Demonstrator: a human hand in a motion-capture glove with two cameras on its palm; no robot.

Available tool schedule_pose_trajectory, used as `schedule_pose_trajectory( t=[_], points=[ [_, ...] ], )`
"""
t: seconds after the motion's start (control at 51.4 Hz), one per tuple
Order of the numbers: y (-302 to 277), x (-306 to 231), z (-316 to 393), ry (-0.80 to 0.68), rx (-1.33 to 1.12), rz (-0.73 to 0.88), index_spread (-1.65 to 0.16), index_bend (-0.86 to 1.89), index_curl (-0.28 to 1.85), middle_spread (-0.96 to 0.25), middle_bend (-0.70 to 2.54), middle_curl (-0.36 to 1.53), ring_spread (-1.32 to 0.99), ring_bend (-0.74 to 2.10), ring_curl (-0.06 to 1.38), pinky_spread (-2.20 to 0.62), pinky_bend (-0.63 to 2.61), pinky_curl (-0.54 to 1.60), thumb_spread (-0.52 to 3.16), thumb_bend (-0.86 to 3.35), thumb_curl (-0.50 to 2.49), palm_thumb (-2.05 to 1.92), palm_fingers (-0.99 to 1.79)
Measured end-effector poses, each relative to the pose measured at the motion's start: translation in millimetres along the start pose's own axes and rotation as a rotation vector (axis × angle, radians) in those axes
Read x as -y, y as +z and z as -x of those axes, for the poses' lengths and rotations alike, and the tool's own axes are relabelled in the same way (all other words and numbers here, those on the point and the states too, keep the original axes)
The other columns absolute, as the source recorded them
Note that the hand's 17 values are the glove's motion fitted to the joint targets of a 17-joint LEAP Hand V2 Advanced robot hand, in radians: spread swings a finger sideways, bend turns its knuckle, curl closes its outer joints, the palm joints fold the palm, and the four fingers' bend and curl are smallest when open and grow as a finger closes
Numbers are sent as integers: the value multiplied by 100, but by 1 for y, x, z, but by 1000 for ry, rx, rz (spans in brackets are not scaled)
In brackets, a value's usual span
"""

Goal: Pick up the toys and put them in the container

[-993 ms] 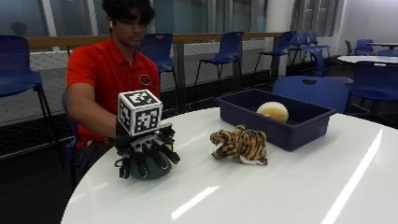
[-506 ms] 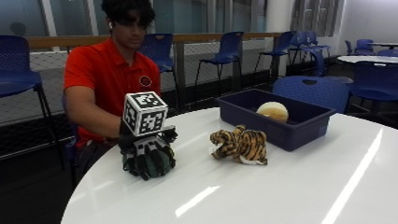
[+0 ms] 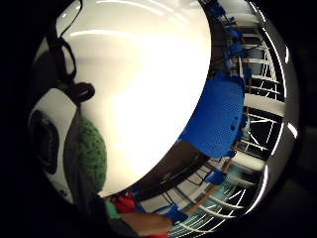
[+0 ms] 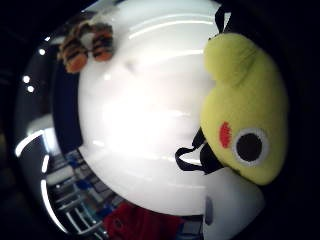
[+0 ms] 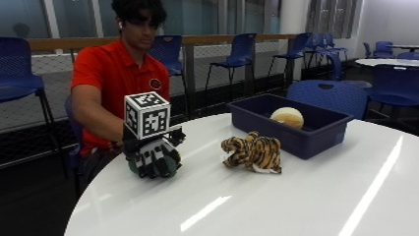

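Right hand [image 5: 154,158] is curling its grip around a green-and-yellow plush toy [image 4: 245,107] low over the white table [image 5: 275,201]. Plush is looking soft, light, compressible; holding round the body should suffice. Tiger toy [image 5: 253,153] is lying just beside the blue container [image 5: 308,132].

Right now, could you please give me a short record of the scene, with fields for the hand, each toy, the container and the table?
hand: gloved right hand low on the table, fingers curled round a toy
held toy: yellow and green plush, with a stitched eye and a red cheek spot
tiger toy: on the table beside the container, untouched
container: dark blue bin, open top
in container: a round tan toy
table: white round table
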State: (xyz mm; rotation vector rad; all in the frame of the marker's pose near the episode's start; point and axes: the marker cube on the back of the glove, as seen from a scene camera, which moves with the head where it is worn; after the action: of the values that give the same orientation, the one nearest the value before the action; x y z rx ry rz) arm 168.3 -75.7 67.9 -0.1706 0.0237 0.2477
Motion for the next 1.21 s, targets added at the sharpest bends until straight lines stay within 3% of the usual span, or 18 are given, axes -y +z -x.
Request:
schedule_pose_trajectory(
  t=[0.37,0.74,1.207],
  points=[
    [-66,-2,59,-50,-36,-42,-43,17,47,-45,37,37,-50,94,46,-45,107,38,82,11,66,62,99],
    [-150,23,178,-155,-186,-147,-44,16,53,-49,34,44,-52,92,48,-45,106,40,72,4,77,66,97],
    [-190,47,291,-262,-141,-186,-46,15,59,-52,29,54,-53,93,52,-45,109,43,69,-1,85,67,92]
  ],
)
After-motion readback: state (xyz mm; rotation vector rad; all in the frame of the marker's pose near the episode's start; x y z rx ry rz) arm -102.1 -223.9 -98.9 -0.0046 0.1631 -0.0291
